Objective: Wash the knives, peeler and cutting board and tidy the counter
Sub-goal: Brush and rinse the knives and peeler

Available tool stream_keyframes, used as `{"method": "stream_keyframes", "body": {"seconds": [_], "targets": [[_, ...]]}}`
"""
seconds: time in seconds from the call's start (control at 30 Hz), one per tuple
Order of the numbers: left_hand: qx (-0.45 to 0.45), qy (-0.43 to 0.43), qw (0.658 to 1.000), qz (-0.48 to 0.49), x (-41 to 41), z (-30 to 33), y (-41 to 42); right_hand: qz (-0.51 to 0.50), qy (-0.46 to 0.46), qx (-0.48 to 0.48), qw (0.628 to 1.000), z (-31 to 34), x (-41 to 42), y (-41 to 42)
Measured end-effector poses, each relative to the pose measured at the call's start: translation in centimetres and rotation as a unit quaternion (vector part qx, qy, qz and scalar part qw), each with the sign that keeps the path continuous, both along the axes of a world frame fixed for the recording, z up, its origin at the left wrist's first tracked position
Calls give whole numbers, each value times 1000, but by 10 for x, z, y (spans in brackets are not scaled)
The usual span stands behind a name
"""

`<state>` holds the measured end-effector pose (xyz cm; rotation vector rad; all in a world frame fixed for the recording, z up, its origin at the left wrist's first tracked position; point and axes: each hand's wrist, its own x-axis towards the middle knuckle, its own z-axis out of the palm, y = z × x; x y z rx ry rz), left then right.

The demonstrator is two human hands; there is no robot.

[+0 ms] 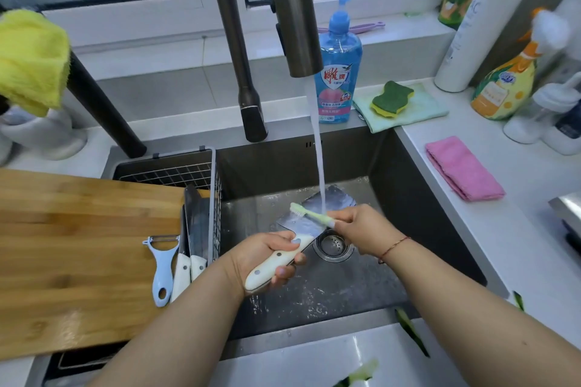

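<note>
Head view: your left hand grips the cleaver, right hand pinches the brush; scrub away from the edge, under the stream.

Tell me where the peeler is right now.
In the head view the peeler lies on the left, on the wooden cutting board near its right edge, right beside two white-handled knives by the sink's wire basket.

Left hand holds cleaver; right hand apparently scrubs with toothbrush.

Glossy steel cleaver, wooden board
</note>
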<state>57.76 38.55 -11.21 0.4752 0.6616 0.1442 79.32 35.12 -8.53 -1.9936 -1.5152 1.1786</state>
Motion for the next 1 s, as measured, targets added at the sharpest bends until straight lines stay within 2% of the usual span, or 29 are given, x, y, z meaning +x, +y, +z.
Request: {"method": "stream_keyframes", "body": {"seconds": [0.2, 0.3, 0.6, 0.7, 0.9, 1.0], "targets": [[-10, -32, 999, 14, -6, 5, -4, -78, -102, 7, 992, -6, 35, 10], [-7, -31, 999, 18, -8, 5, -6, -74, -102, 3, 992, -4, 38, 5], [-4, 35, 999, 40, -4, 1, -1, 6, 55, -22, 998, 20, -17, -25], [2, 33, 998, 44, -2, 5, -4, -5, 69, -23, 997, 17, -18, -22], [1, 10, 999, 32, -7, 13, -8, -90, -7, 1, 996, -2, 16, -6], [-4, 36, 999, 29, -11, 17, -10, -82, -90, -6, 993, -10, 34, -1]]}}
